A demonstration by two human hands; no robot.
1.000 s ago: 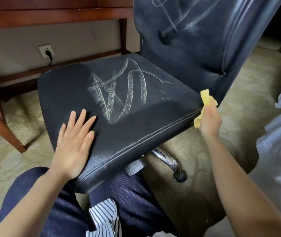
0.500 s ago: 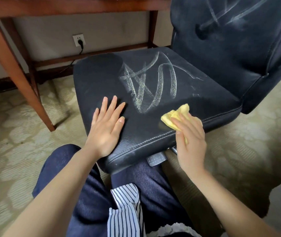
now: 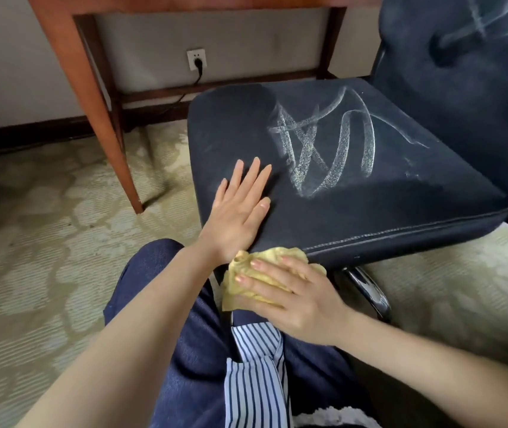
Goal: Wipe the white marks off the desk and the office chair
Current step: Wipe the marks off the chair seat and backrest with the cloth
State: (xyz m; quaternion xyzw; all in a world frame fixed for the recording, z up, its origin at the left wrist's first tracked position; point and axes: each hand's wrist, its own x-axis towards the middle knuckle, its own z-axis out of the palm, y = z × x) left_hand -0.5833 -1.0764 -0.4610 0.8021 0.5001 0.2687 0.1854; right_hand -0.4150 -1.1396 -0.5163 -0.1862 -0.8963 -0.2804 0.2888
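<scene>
Right hand (image 3: 293,301) presses yellow cloth (image 3: 272,254), fingers straight, at office chair seat's (image 3: 370,205) front edge.
Left hand (image 3: 237,217) flat by its front-left corner; white marks (image 3: 323,149) mid-seat; backrest (image 3: 462,103) scribbles cut off; right thumb hidden.

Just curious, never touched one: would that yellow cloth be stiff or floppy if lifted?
Probably floppy: the yellow cloth bunches into folds under the right hand. Likely light too, as its lower corner hangs loosely.
</scene>
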